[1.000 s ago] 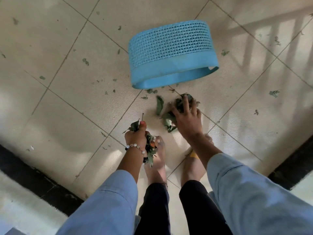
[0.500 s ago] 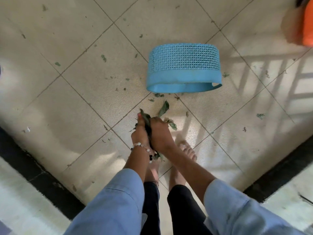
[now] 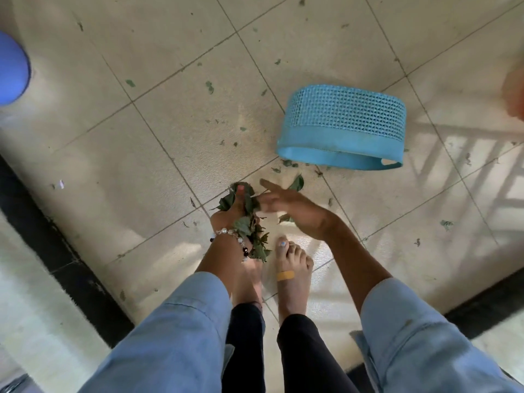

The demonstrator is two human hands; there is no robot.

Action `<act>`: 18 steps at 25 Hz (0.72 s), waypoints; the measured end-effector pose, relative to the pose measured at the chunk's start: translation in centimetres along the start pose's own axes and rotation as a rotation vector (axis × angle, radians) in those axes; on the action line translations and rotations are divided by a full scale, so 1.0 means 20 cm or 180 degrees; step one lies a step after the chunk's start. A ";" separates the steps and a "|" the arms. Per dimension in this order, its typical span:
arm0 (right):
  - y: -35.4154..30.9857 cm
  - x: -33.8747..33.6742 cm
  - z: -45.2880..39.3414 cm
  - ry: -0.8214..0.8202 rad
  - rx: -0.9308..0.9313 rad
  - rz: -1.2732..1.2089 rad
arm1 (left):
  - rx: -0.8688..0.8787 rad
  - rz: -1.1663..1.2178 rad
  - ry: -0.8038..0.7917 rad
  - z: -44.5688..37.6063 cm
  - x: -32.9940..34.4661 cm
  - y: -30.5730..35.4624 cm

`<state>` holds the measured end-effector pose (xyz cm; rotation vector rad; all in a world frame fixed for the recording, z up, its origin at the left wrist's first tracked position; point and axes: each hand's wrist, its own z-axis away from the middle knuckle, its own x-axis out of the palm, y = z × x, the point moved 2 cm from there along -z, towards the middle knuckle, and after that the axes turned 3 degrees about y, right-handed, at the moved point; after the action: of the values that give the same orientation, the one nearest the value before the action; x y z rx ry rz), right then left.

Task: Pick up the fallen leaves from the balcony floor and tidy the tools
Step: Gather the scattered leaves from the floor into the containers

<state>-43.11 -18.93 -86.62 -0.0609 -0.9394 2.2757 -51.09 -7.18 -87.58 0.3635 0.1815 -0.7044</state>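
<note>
The left hand (image 3: 226,215) grips a bunch of green fallen leaves (image 3: 249,231), fingers curled round it. The right hand (image 3: 292,207) hovers beside, fingers spread, above the beige tiled floor (image 3: 158,154) near the tipped blue plastic mesh basket (image 3: 343,129).

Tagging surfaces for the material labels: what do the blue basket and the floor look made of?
Basket: looks like moulded plastic, matte, with an open lattice wall and a solid band at the rim. Floor: likely glazed ceramic tiles, cream, slightly glossy, with grout lines and window glare.
</note>
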 end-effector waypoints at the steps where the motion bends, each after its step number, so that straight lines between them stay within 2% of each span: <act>1: 0.04 -0.07 -0.03 0.0628 -0.0088 -0.0437 | 0.0029 0.0140 0.0064 -0.01 0.00 0.01; 2: 0.07 -0.14 -0.07 0.1440 -0.0221 -0.0222 | 0.0124 0.0265 0.0115 -0.06 -0.01 0.02; 3: 0.11 -0.21 -0.12 0.2101 -0.0339 0.0696 | 0.0098 0.0230 0.0165 -0.10 -0.02 0.05; 4: 0.14 -0.25 -0.17 0.2354 -0.0392 0.1792 | 0.0093 0.0295 0.0153 -0.14 -0.03 0.06; 5: 0.18 -0.26 -0.24 0.2230 -0.0346 0.2638 | 0.0070 0.0292 0.0123 -0.17 -0.05 0.06; 7: 0.26 -0.23 -0.34 0.1761 -0.0176 0.3474 | -0.0041 0.0209 0.0015 -0.19 -0.07 0.08; 11: 0.36 -0.13 -0.43 0.1761 -0.0227 0.3908 | -0.0092 -0.0039 -0.0051 -0.24 -0.11 0.10; 14: 0.40 -0.10 -0.41 0.1697 -0.0563 0.4127 | 0.0012 -0.0336 0.0058 -0.24 -0.11 0.08; 18: 0.50 -0.17 -0.25 0.1604 -0.1050 0.3884 | 0.0097 -0.0565 0.0125 -0.22 -0.11 0.07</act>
<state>-44.66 -23.15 -97.54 -1.6563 -1.1226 2.8078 -51.92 -3.17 -90.65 0.3936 0.2424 -0.8762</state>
